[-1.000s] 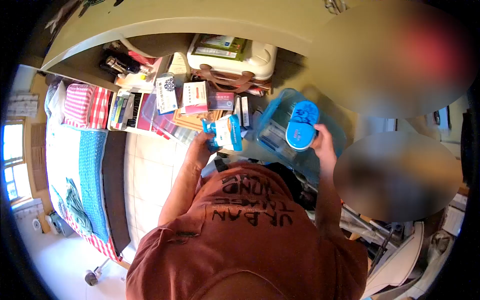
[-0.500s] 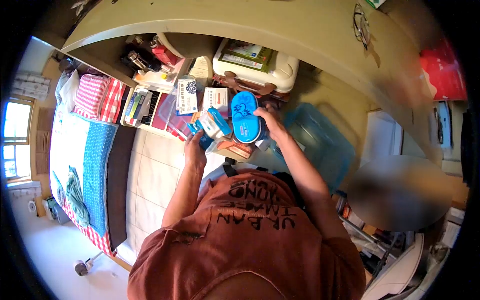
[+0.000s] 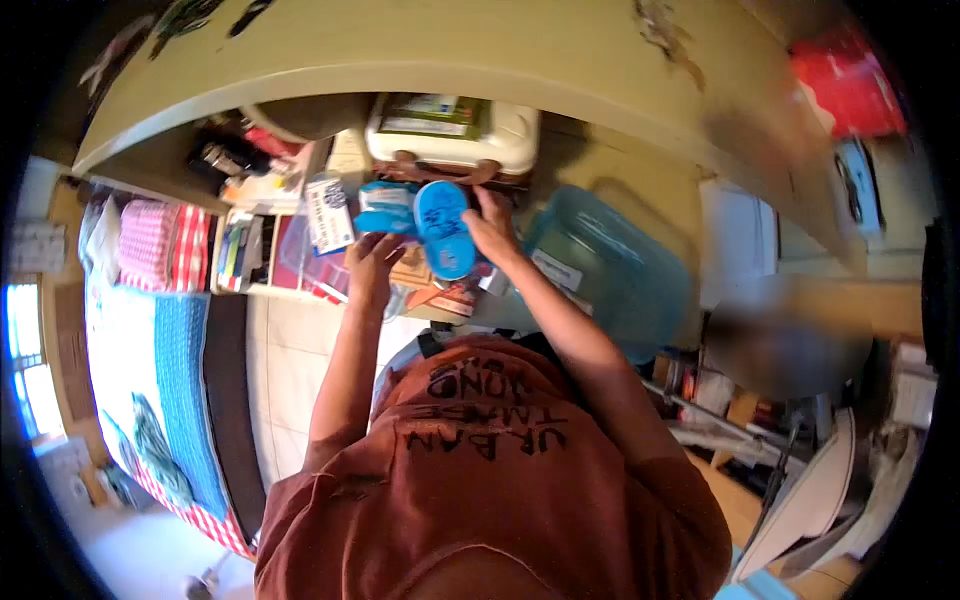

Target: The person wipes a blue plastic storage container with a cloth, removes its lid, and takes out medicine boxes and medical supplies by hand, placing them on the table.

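Observation:
My right hand (image 3: 490, 230) grips a blue oval-ended box (image 3: 443, 230) with a dark floral print on its lid, thumb on the near edge and fingers round the side. My left hand (image 3: 372, 262) hangs just below a blue-and-white soft packet (image 3: 388, 207); its fingers look spread, with nothing visible between them. Left of the packet stands a white box (image 3: 329, 215) with dark lettering. Under the hands lie a tan box (image 3: 411, 270) and an orange-brown packet (image 3: 455, 299). Motion blurs the fingertips a little.
A large translucent blue bin (image 3: 610, 270) stands to the right. Behind the hands is a white case (image 3: 455, 135) with brown latches, under an overhanging shelf edge (image 3: 420, 75). An open drawer (image 3: 243, 252) with several items is at left, beyond it a bed (image 3: 180, 390).
My left hand has let go of the blue-and-white packet, which now lies farther back beside the blue box. My right hand still holds the box. The whole view has shifted.

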`<state>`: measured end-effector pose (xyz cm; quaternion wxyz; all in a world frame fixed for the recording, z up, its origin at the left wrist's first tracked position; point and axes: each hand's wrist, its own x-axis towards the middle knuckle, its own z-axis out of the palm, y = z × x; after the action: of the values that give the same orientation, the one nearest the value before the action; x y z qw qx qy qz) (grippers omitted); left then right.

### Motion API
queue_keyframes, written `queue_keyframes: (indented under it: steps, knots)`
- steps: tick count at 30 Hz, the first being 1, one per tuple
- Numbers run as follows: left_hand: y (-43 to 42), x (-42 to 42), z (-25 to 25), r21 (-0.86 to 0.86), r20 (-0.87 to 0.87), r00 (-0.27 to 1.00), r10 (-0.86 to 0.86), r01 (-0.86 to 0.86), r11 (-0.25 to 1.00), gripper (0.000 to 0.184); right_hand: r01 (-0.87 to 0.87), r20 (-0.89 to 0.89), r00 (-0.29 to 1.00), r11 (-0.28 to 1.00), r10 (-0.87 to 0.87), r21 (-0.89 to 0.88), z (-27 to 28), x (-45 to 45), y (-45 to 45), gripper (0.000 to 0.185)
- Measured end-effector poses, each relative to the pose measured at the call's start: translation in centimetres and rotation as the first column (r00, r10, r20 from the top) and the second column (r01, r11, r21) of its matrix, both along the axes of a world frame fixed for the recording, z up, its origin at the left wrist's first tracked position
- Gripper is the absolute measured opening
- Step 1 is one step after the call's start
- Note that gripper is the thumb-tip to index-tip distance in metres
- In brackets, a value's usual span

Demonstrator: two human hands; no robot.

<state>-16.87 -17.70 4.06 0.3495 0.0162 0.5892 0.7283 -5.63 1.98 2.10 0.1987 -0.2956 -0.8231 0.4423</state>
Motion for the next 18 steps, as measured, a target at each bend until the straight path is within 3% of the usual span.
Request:
queue_keyframes:
  steps: [1,3,5,7,8,9,10,11,13,15,18]
  knots:
    - [-0.3,-0.1,-0.2,-0.034,0.005,0.999,-0.053,0.053,0.998,0.017,0.014,-0.053,0.998,1.0,-0.014,-0.003,-0.2,0.2,-0.2,0.054]
    - [-0.9,0.1,-0.1,-0.083,-0.02,0.994,-0.111,0.109,0.991,0.021,0.043,-0.11,0.994,0.987,-0.026,0.156,1.0,1.4,-0.2,0.052]
    - [-1.6,0.1,0.5,-0.151,-0.028,0.981,-0.193,0.187,0.971,0.027,0.056,-0.197,0.976,0.984,-0.089,-0.167,2.8,3.5,1.0,0.044]
    - [-2.3,-0.6,0.1,-0.193,-0.107,0.966,-0.237,0.214,0.958,0.033,0.194,-0.201,0.961,0.981,-0.187,0.018,4.6,7.0,3.5,0.032]
    - [-2.6,-1.2,-0.2,-0.339,-0.136,0.935,-0.327,0.267,0.902,0.034,0.274,-0.188,0.94,0.959,-0.284,-0.079,4.7,8.9,4.8,0.03]
    - [-2.8,-1.7,-0.4,-0.478,-0.151,0.896,-0.418,0.303,0.824,0.035,0.308,-0.225,0.93,0.95,-0.29,0.051,4.2,11.1,6.5,0.028]
    - [-2.8,-1.8,-0.6,-0.472,-0.182,0.894,-0.41,0.287,0.834,0.036,0.37,-0.225,0.906,0.929,-0.36,0.004,2.3,13.3,8.1,0.024]
    - [-2.8,-1.8,-0.4,-0.476,-0.18,0.89,-0.418,0.294,0.829,0.036,0.387,-0.076,0.922,0.908,-0.379,0.16,2.0,15.7,9.2,0.021]
    - [-2.4,-1.6,0.1,-0.546,-0.212,0.849,-0.483,0.307,0.78,0.037,0.377,0.014,0.924,0.918,-0.381,0.127,-1.1,19.8,10.6,0.02]
    - [-2.4,-1.0,0.4,-0.557,-0.238,0.833,-0.499,0.304,0.773,0.036,0.189,0.403,0.886,0.972,-0.229,0.137,-5.5,22.8,11.3,0.025]
    - [-2.2,0.2,1.9,-0.611,-0.26,0.795,-0.549,0.305,0.731,0.031,0.067,0.557,0.823,0.992,-0.113,0.104,-7.1,23.8,10.4,0.033]
